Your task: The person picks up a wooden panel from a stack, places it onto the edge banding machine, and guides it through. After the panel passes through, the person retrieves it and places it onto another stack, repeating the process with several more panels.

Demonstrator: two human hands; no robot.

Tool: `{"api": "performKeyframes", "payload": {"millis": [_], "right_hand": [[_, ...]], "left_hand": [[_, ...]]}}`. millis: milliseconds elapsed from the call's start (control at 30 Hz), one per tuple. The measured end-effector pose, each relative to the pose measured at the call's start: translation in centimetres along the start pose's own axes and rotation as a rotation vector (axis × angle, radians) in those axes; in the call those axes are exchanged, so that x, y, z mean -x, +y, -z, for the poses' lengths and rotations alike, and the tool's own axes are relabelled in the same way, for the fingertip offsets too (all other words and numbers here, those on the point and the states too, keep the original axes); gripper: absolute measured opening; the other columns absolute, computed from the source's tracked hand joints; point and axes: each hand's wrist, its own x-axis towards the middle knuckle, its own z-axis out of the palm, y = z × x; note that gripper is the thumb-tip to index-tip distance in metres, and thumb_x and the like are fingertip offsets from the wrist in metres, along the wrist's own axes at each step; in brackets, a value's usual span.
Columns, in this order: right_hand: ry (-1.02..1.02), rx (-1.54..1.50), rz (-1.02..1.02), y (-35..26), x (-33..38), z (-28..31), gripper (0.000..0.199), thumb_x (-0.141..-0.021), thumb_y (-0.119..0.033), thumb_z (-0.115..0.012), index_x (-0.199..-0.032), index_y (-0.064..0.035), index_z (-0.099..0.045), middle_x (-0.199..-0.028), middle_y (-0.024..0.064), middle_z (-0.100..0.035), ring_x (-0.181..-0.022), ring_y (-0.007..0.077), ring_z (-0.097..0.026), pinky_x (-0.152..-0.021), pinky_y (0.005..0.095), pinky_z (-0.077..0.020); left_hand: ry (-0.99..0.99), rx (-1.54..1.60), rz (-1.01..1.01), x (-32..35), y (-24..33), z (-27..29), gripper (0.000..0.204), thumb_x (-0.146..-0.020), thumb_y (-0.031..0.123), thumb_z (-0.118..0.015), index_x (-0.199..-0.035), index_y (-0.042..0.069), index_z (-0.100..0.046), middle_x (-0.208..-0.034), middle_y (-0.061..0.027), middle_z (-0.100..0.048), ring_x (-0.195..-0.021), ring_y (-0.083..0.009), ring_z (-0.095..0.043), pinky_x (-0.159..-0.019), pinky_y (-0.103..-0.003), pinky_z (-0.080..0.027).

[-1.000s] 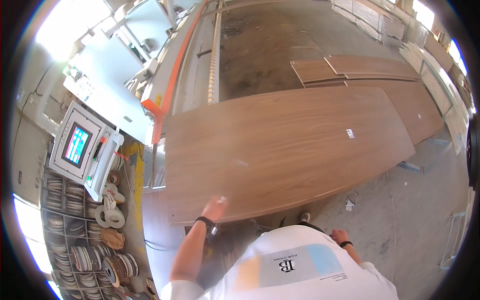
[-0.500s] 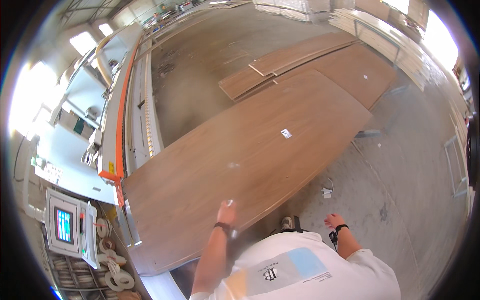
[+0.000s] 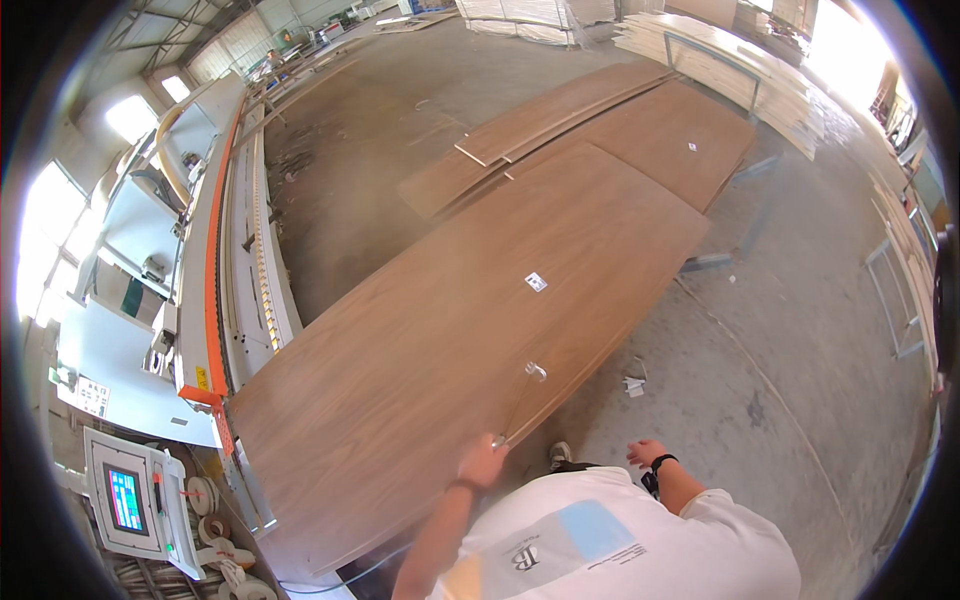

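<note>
A large brown wooden board [image 3: 470,340] is seen lying flat, with its near left end beside the long white and orange machine [image 3: 235,270] and its far end reaching out over the concrete floor [image 3: 800,330]. The left hand [image 3: 482,463] is laid on the near long edge of the board, close to a small clear tag [image 3: 536,371]; the fingers seem to be curled on the edge, but it cannot be told whether the board is truly gripped or only touched. The right hand [image 3: 645,452] is kept apart from the board, near the body and above the floor, and nothing is held in it; its fingers look loosely open. The two hands are well apart from each other. A small white label [image 3: 536,282] is stuck near the middle of the board. It is judged that the board is already brought to the machine, because its end lies just beside the row of rollers, but it is not yet fed along them, and most of its length is outside the machine. More boards [image 3: 590,110] of the same colour are stacked on the floor behind, so much work appears to be left. A control screen [image 3: 128,500] and rolls of edge tape [image 3: 215,545] are seen at the lower left.
</note>
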Motion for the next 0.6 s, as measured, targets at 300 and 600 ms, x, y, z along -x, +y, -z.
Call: {"api": "performKeyframes", "payload": {"millis": [300, 600], "right_hand": [[-0.032, 0.161, 0.111, -4.5, -2.6, -0.1, 0.034, -0.097, -0.031, -0.059, -0.112, -0.0013, -0.068, -0.106, 0.0110, -0.076, -0.092, 0.0218, -0.074, -0.073, 0.0375, -0.0592], [-0.073, 0.273, 0.372, -13.9, -1.8, -4.4, 0.036, -0.095, -0.034, -0.059, -0.102, -0.0015, -0.074, -0.090, 0.0071, -0.078, -0.064, 0.0176, -0.066, -0.059, 0.0331, -0.0547]], "left_hand": [[-0.114, 0.169, -0.052, 4.4, -20.9, -11.5, 0.045, -0.100, 0.039, -0.051, -0.125, 0.004, -0.063, -0.124, -0.0232, -0.066, -0.117, -0.0386, -0.062, -0.102, -0.046, -0.046], [-0.092, 0.655, 0.233, 17.6, -30.6, -17.0, 0.035, -0.102, 0.023, -0.044, -0.128, 0.010, -0.064, -0.133, -0.0190, -0.061, -0.123, -0.0356, -0.058, -0.104, -0.044, -0.046]]}}
